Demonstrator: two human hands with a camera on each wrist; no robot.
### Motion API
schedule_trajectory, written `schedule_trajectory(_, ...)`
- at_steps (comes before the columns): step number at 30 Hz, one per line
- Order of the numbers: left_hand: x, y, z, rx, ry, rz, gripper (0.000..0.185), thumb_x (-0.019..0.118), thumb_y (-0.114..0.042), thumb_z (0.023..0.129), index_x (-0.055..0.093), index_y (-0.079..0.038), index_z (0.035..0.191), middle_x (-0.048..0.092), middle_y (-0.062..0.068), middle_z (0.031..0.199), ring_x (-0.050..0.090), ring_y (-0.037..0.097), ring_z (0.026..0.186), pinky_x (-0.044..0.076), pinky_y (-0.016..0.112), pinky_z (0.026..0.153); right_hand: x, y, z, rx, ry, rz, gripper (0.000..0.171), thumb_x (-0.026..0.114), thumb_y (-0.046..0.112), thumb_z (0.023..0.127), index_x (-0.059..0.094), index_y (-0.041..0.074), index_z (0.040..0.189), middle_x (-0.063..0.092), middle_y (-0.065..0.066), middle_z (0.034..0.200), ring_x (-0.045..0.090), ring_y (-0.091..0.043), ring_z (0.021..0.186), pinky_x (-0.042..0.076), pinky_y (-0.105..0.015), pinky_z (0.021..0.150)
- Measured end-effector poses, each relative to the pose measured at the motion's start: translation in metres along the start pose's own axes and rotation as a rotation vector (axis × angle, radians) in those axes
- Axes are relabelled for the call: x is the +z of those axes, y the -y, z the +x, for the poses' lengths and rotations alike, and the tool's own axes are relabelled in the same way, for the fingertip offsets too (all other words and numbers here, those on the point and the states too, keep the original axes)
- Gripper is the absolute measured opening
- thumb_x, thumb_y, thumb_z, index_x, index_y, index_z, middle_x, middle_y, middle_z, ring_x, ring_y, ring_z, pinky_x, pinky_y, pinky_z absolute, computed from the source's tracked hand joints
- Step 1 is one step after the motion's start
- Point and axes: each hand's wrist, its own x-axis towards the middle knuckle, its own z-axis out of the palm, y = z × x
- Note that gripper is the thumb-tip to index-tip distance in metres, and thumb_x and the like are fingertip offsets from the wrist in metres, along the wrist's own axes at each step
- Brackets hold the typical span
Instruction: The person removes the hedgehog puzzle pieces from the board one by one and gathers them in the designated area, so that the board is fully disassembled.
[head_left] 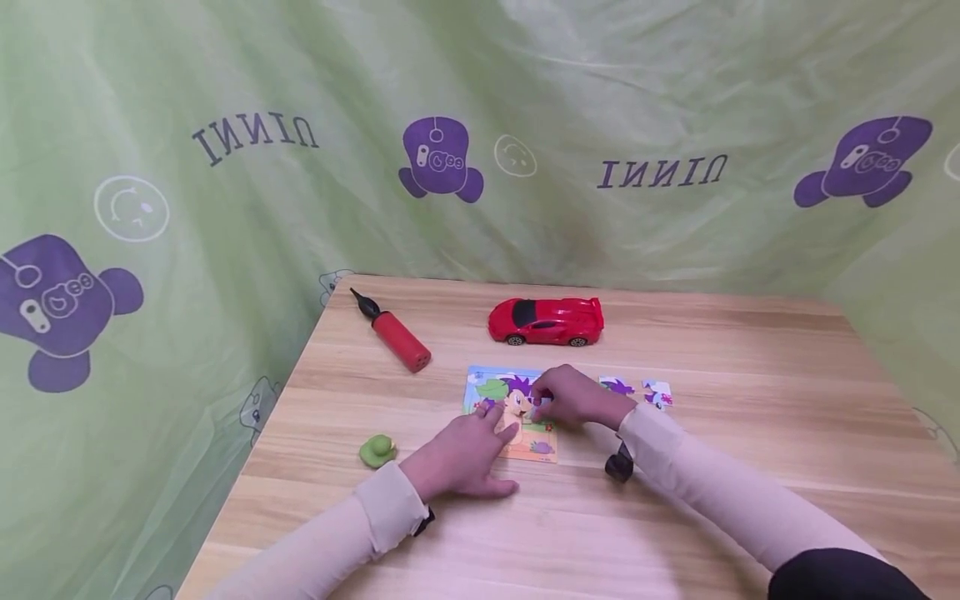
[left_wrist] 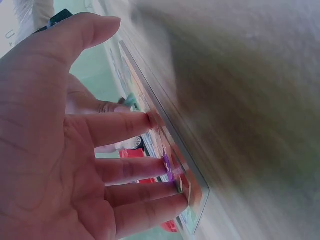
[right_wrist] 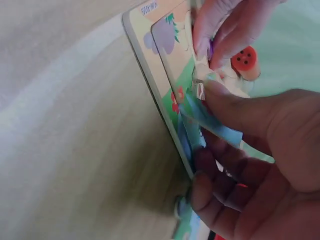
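- Two hands work on one puzzle board [head_left: 525, 433], which lies flat near the middle of the table [head_left: 750, 400], a little toward the front edge.
- The left hand [head_left: 467, 454] lies with straight fingers; its fingertips [left_wrist: 159, 118] press on the left part of the board. This hand grips nothing, it only holds the board down.
- The right hand [head_left: 573, 398] has curled fingers and pinches a puzzle piece [right_wrist: 212, 117] between thumb and fingers, at the right edge of the board. In the right wrist view the piece stands tilted, one side already low on the board.
- To do this step well, I think the left hand should hold its pressure, so that the board does not slide on the smooth wood.
- The piece should be turned until its picture agrees with the neighbours, then laid flat and pushed gently. Force on a tilted piece could bend it or lift the pieces beside it.
- Two loose pieces [head_left: 637, 389] wait just to the right of the board, close to the right sleeve; the sleeve could sweep them away.
- Toward the back edge stand a red toy car [head_left: 546, 322] and a red hand pump [head_left: 393, 333]; a small green toy [head_left: 378, 450] lies near the left edge.
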Motion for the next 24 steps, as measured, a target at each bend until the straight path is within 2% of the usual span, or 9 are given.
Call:
schedule_trajectory(5,-0.001,0.001,0.000,-0.004,0.021,0.002,0.085,0.052,-0.076,0.085,0.052,-0.018,0.148,0.047,0.021,0.153,0.055,0.035,0.135,0.055,0.041,0.100,-0.005,-0.011,-0.003,0.054,-0.158,0.121,0.010,0.076,0.021,0.089,0.072,0.014,0.083,0.064,0.002,0.070,0.051,-0.011,0.068,0.043,-0.025,0.064)
schedule_trajectory(8,-0.001,0.001,0.001,-0.005,0.027,0.001,0.085,0.052,-0.076,0.085,0.051,-0.019,0.148,0.045,0.021,0.154,0.054,0.035,0.136,0.055,0.041,0.101,-0.014,-0.016,-0.011,0.060,-0.193,0.160,0.008,0.073,0.019,0.091,0.073,0.012,0.090,0.067,-0.002,0.074,0.055,-0.012,0.068,0.047,-0.025,0.063)
schedule_trajectory(11,0.000,0.000,0.002,-0.003,0.027,-0.014,0.085,0.051,-0.076,0.086,0.050,-0.018,0.149,0.044,0.021,0.155,0.052,0.037,0.138,0.053,0.042,0.103,-0.030,-0.025,-0.031,0.049,-0.184,0.188,0.009,0.069,0.014,0.094,0.073,0.007,0.099,0.069,-0.005,0.080,0.060,-0.014,0.069,0.052,-0.025,0.062)
schedule_trajectory(15,0.002,-0.001,0.000,-0.017,0.032,-0.044,0.087,0.048,-0.075,0.087,0.050,-0.015,0.149,0.041,0.022,0.157,0.048,0.038,0.141,0.050,0.043,0.107,-0.052,-0.047,-0.066,0.076,-0.142,0.176,0.019,0.067,0.007,0.093,0.071,0.001,0.111,0.068,-0.004,0.076,0.060,-0.014,0.066,0.052,-0.025,0.060)
schedule_trajectory(19,0.004,-0.001,-0.002,-0.037,0.040,-0.078,0.087,0.048,-0.075,0.088,0.050,-0.012,0.148,0.039,0.021,0.158,0.045,0.039,0.143,0.048,0.044,0.109,-0.060,-0.073,-0.102,0.167,-0.087,0.156,0.014,0.074,0.009,0.087,0.069,0.003,0.099,0.061,0.000,0.071,0.055,-0.012,0.064,0.047,-0.023,0.057)
schedule_trajectory(22,0.005,-0.002,-0.003,-0.042,0.049,-0.097,0.088,0.048,-0.074,0.088,0.050,-0.010,0.148,0.039,0.021,0.159,0.044,0.039,0.144,0.048,0.043,0.110,-0.057,-0.090,-0.123,0.222,-0.040,0.171,0.012,0.077,0.009,0.085,0.065,0.007,0.086,0.058,0.001,0.071,0.054,-0.011,0.065,0.046,-0.022,0.055)
schedule_trajectory(24,0.005,-0.003,-0.002,-0.042,0.057,-0.105,0.088,0.048,-0.074,0.088,0.050,-0.009,0.148,0.038,0.021,0.159,0.043,0.039,0.145,0.047,0.043,0.111,-0.053,-0.100,-0.132,0.243,-0.013,0.188,0.011,0.077,0.007,0.084,0.065,0.008,0.082,0.059,0.001,0.069,0.055,-0.011,0.064,0.046,-0.022,0.055)
